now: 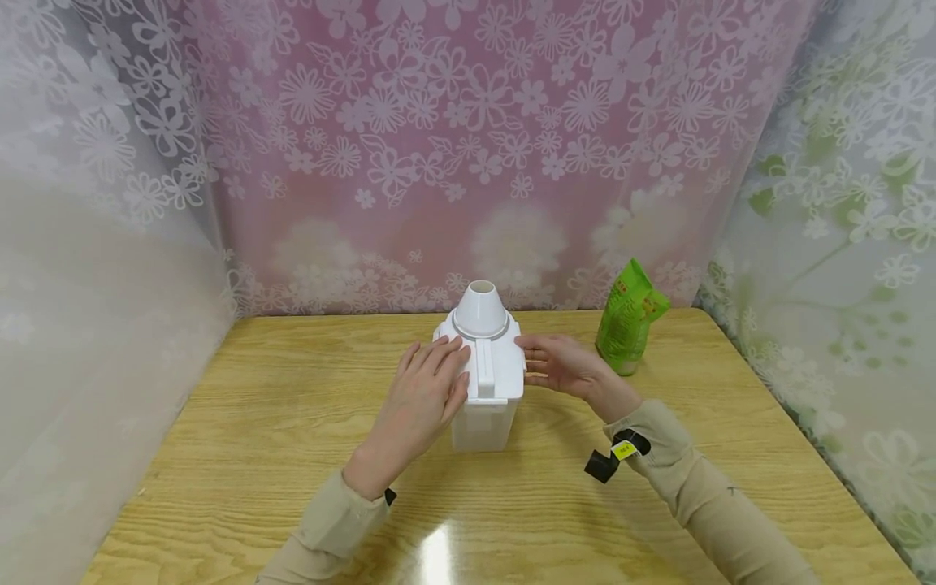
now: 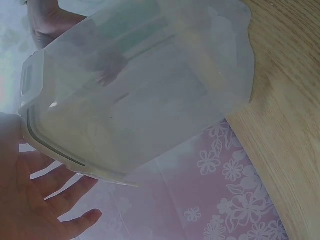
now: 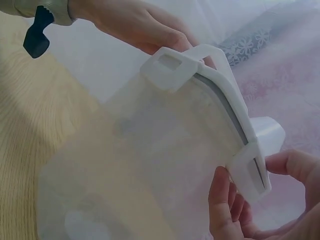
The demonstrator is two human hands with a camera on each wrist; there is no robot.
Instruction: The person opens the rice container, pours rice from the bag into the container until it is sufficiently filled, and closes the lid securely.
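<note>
A translucent plastic storage container point(image 1: 480, 429) stands upright on the table with a white lid point(image 1: 508, 378) on it. On the lid's far part is a white cone-shaped top point(image 1: 481, 313). My left hand point(image 1: 427, 394) rests on the left of the lid, its fingers extended and a little spread. At the lid's right edge, my right hand point(image 1: 566, 370) pinches a white side latch point(image 3: 250, 175), thumb at the upper edge and fingers beneath. Another side latch point(image 3: 170, 70) lies near the left hand in the right wrist view.
A green bag point(image 1: 630, 321) stands at the back right of the wooden table point(image 1: 292, 406), beyond the right hand. Flowered curtains point(image 1: 468, 162) enclose the back and both sides. A black strap with a camera mount point(image 1: 617, 455) is on the right wrist.
</note>
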